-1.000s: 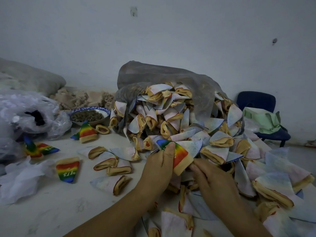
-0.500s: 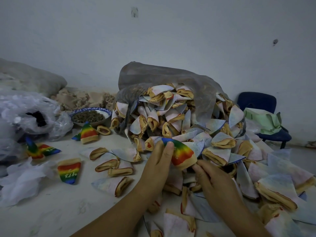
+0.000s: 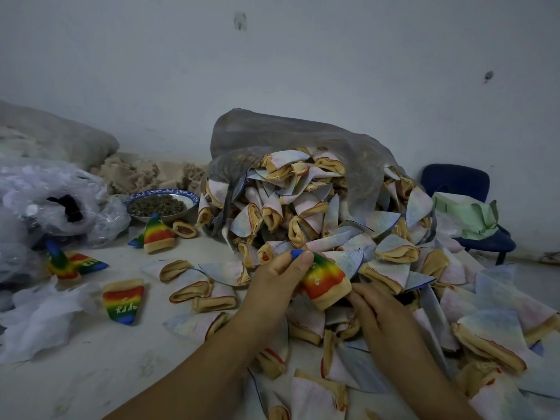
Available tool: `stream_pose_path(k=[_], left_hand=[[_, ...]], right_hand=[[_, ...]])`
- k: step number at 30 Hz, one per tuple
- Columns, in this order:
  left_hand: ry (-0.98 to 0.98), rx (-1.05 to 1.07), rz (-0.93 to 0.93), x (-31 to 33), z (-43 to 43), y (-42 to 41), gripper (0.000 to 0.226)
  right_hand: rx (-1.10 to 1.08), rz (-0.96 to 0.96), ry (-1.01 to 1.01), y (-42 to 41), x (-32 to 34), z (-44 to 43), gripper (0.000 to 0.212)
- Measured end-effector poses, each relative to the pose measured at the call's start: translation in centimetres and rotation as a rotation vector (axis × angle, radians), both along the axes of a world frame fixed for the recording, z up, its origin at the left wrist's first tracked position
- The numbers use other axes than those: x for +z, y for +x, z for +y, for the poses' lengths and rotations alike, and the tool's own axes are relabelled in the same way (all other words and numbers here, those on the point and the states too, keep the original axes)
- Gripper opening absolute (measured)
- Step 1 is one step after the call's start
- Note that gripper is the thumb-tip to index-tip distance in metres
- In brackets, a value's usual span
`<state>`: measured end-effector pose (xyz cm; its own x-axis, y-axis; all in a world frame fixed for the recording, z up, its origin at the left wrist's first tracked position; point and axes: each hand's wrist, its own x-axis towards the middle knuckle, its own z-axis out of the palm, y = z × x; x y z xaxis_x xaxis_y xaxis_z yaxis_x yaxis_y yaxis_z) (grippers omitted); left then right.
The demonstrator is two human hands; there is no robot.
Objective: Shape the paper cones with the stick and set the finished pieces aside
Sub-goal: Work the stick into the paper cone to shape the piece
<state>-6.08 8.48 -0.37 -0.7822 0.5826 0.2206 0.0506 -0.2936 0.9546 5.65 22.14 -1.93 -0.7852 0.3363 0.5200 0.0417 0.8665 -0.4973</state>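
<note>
While left hand [image 3: 272, 283] and right hand [image 3: 382, 324] pinch it — blue tip, tan rim — the cone [image 3: 326, 281] shows rainbow bands.

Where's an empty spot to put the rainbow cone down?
Bare table lies bottom left, between the white plastic, the lying rainbow piece and the left forearm. A smaller gap sits behind that piece, toward the bowl. Around the right hand and the held rainbow cone, pale cones cover everything.

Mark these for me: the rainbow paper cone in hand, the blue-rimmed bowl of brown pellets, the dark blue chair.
rainbow paper cone [image 3: 325, 281], head view, on its red-orange band.
blue-rimmed bowl [image 3: 169, 191], head view, on the far rim.
dark blue chair [image 3: 454, 180], head view, on the backrest.
</note>
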Motion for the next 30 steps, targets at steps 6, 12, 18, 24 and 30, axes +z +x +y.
stream_pose_path(k=[6, 12, 18, 24, 30], left_hand=[[-0.062, 0.126, 0.065, -0.44, 0.11, -0.33, 0.026], [-0.107, 0.19, 0.186, -0.48, 0.01, -0.31, 0.029], [-0.047, 0.14, 0.204, 0.01, -0.12, -0.02, 0.022], [-0.132, -0.051, 0.19, -0.63, -0.16, -0.06, 0.035], [-0.26, -0.042, 0.353, -0.63, -0.38, -0.57, 0.033]], right_hand=[[-0.059, 0.0, 0.046, -0.25, -0.34, 0.22, 0.018], [-0.108, 0.062, 0.124, 0.16, 0.07, 0.17, 0.025], [-0.114, 0.091, 0.082, 0.06, 0.3, 0.04, 0.027], [-0.073, 0.104, 0.112, -0.39, -0.02, 0.14, 0.015], [-0.168, 0.188, 0.221, -0.25, 0.0, 0.44, 0.013]])
